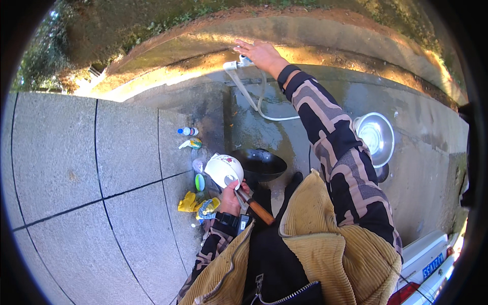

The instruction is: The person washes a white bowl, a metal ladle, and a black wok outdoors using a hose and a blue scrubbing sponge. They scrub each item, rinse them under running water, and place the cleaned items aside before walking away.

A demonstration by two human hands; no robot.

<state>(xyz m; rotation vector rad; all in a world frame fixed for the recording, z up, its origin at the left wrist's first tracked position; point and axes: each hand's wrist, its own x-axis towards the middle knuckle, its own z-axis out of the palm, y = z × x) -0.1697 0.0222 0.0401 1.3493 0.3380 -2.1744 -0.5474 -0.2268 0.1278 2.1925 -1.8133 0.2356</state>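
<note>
My left hand point(231, 200) grips a white bowl point(224, 170) with a floral print, tilted on its side. A utensil's wooden handle point(260, 212) and a thinner metal handle stick out from the same hand towards me; their far ends are hidden by the bowl. Just beyond the bowl, a black wok point(259, 164) rests on the wet ground. My right hand point(261, 55) reaches far forward over a tap point(244, 60) on a white pipe, fingers stretched out. The palm hides part of the tap, so I cannot tell how firmly it touches.
A pale hose point(280, 118) runs from the tap. A metal basin point(375, 139) stands at right. Along the tiled ledge point(133, 148) are a bottle point(188, 131), spray bottle point(191, 143), green-rimmed item point(199, 182) and yellow gloves point(187, 202). A white car point(421, 253) is behind right.
</note>
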